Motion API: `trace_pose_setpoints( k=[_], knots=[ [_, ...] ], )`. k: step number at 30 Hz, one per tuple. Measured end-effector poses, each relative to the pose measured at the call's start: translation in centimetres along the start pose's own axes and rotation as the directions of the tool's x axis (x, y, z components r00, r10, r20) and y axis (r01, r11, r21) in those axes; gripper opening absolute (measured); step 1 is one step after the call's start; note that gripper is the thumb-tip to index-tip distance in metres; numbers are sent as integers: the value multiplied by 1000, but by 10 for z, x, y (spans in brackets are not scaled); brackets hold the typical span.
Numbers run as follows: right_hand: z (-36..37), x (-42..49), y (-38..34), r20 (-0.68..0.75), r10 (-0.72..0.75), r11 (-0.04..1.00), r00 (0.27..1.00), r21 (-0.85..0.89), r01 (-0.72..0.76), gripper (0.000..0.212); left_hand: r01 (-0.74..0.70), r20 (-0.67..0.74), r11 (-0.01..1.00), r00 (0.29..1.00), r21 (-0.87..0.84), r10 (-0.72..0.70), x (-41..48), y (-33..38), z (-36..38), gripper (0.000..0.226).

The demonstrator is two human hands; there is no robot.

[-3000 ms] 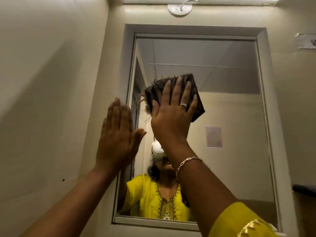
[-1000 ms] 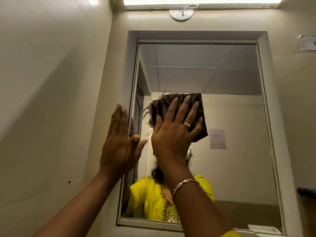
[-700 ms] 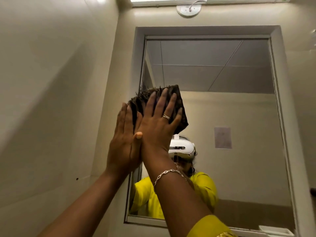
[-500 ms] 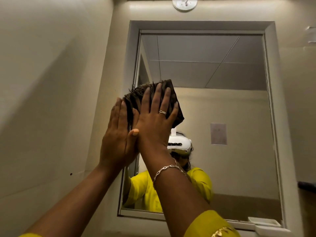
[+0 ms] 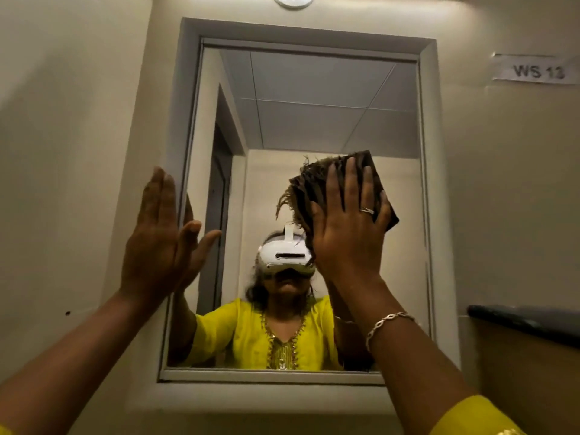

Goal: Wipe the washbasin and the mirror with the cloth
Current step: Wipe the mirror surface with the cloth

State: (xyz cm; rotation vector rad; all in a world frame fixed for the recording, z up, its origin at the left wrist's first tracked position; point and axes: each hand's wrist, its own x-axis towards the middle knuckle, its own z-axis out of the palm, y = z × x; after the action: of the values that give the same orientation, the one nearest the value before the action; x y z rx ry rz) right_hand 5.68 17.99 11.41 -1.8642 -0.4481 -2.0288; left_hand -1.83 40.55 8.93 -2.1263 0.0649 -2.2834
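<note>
A tall mirror (image 5: 329, 105) in a grey frame fills the wall ahead. A dark brown frayed cloth (image 5: 309, 186) lies flat against the glass at mid-height, toward the right side. My right hand (image 5: 348, 227) presses on it with fingers spread. My left hand (image 5: 160, 233) rests flat and open on the left part of the mirror frame, holding nothing. The washbasin is out of view below.
A beige wall (image 5: 72, 152) runs close on the left. A paper label reading WS 13 (image 5: 536, 72) is stuck on the right wall. A dark ledge (image 5: 527, 321) juts out at the right. A round fitting (image 5: 293, 0) sits above the mirror.
My right hand has slid the cloth from the mirror's left edge to the right and somewhat lower. The left hand stayed on the frame. The camera tilted down slightly.
</note>
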Motion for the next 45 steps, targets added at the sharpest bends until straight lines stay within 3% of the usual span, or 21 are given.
trace_pose_setpoints(
  k=[8,16,26,34,37,45],
  knots=[
    [-11,-3,80,5,102,989,995,-108,-101,58,3,33,999,999,-37,-2,-9,-5,2,88],
    [-7,-15,51,-10,192,978,981,-84,-192,61,-32,75,999,997,-26,34,-33,-2,1,90],
    [2,-29,-36,44,128,989,991,-76,-124,60,41,65,994,997,-103,-34,-62,-1,-1,92],
    [12,-35,-116,84,-29,999,996,29,27,60,54,100,980,994,-192,-35,-71,2,-9,75],
    [19,-38,-143,98,-109,992,989,68,103,59,46,109,962,994,-271,-17,-72,3,-11,80],
    [21,-38,-145,86,-211,975,974,90,203,59,29,73,969,997,-244,-12,-71,2,-10,75]
  ],
)
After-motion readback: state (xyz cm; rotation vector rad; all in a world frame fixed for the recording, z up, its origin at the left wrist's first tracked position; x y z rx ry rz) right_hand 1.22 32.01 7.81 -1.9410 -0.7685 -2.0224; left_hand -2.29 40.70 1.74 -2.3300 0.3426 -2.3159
